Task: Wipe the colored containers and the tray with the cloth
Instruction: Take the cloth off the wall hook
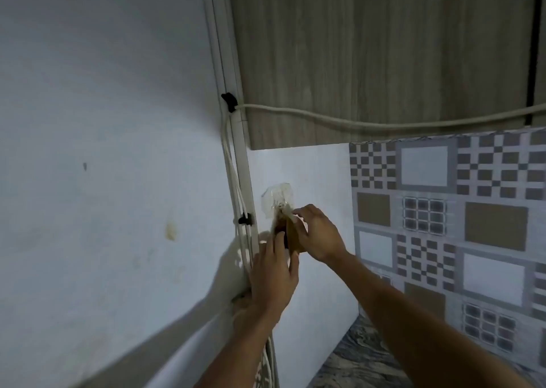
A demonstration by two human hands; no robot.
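A brown cloth [293, 237] hangs from a clear stick-on hook [277, 197] on the white wall panel. My right hand [318, 234] pinches the cloth's upper end just below the hook. My left hand [273, 272] grips the cloth's lower part from underneath, its fingers pointing up. Most of the cloth is hidden between the two hands. No colored containers or tray are in view.
A wooden wall cabinet [384, 56] hangs overhead, with a white cable [369, 123] running along its lower edge and down the corner trim [236, 180]. Patterned tiles [458, 225] cover the wall to the right. A strip of marbled countertop [354, 355] shows at the bottom.
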